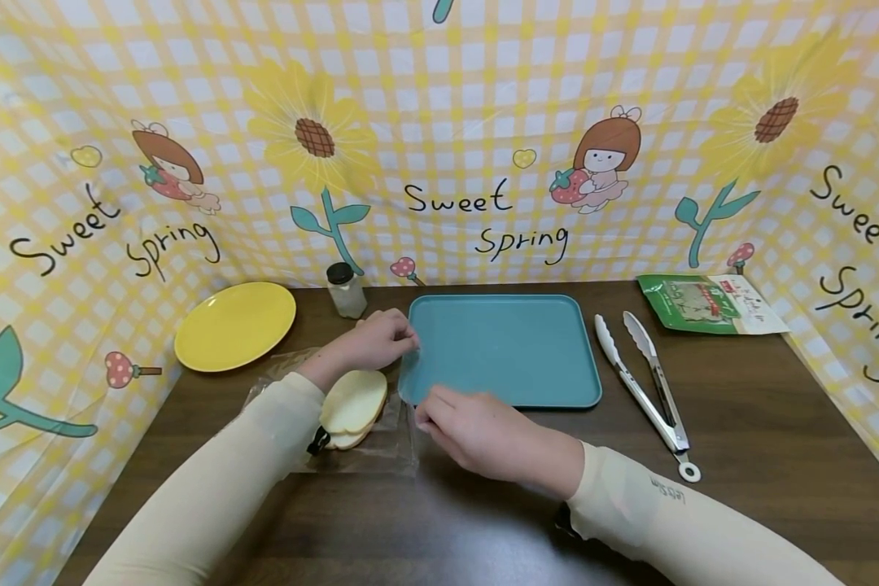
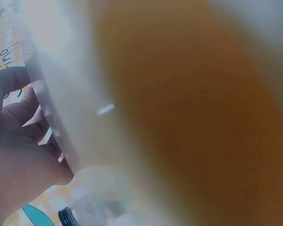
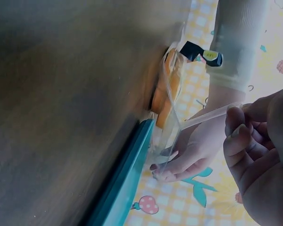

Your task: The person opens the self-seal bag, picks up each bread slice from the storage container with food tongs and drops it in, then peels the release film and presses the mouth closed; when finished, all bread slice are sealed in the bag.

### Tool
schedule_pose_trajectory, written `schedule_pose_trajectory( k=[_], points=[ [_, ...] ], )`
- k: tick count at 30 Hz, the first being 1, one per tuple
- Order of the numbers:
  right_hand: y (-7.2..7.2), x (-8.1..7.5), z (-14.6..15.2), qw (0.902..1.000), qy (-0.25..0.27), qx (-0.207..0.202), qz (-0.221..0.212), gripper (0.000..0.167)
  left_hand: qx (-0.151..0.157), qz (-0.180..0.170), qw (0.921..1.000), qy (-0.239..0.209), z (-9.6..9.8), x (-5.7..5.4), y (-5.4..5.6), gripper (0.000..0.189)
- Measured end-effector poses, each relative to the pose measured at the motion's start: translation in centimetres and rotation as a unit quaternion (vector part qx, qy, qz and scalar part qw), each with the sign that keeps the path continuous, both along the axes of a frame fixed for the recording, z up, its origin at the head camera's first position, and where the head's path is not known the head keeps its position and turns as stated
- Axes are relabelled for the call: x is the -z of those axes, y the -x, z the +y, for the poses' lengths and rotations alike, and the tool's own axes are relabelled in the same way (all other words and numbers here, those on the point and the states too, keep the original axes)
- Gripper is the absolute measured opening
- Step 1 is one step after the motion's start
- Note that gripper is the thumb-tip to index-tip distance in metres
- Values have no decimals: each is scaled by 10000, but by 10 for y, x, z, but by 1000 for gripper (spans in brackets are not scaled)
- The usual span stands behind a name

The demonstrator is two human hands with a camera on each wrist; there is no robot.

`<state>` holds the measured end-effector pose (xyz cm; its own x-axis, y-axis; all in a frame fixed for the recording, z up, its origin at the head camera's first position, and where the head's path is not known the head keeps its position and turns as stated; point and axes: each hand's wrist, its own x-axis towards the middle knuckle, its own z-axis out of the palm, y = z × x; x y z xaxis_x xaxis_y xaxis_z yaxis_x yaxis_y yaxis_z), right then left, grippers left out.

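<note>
Slices of bread (image 1: 355, 402) lie inside a clear plastic bag (image 1: 391, 462) on the table, left of the blue tray (image 1: 500, 350). My left hand (image 1: 381, 338) reaches over the bread and pinches the bag's far edge beside the tray's left rim. In the left wrist view, clear plastic runs along the fingers of the left hand (image 2: 26, 141); a blurred brown shape hides much of the picture. Nearer to me, my right hand (image 1: 483, 435) pinches the bag's near edge. The right wrist view shows a taut plastic strip (image 3: 205, 117) between thumb and fingers of the right hand (image 3: 262, 150).
A yellow plate (image 1: 236, 327) and a small black-lidded jar (image 1: 347, 291) stand behind on the left. Metal tongs (image 1: 648, 399) lie spread to the right of the tray. A green and white food pouch (image 1: 710, 304) lies at the back right, near the patterned cloth backdrop (image 1: 447, 122).
</note>
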<state>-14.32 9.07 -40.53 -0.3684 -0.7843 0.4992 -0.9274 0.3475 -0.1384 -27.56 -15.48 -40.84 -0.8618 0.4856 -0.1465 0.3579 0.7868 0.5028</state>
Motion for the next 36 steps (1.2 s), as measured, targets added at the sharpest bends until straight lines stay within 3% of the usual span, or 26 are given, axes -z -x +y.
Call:
schedule_pose_trajectory(
  k=[12,21,26,31,36],
  points=[
    [-25,-7,9,9997,64,-203,113,6,93,143,9999,-20,0,-1,-1,29],
    [-42,-16,16,9963,281,-346,741,6,169,184,9997,57,0,-2,1,38],
    [-53,-27,20,9946,434,-449,828,3,87,96,9999,90,-2,-1,0,30],
    [-63,-44,28,9935,737,-695,514,8,67,81,9999,97,-3,-1,0,29],
    [-69,-64,38,9908,997,-905,-137,10,1,65,9999,89,-3,-2,-2,28]
  ],
)
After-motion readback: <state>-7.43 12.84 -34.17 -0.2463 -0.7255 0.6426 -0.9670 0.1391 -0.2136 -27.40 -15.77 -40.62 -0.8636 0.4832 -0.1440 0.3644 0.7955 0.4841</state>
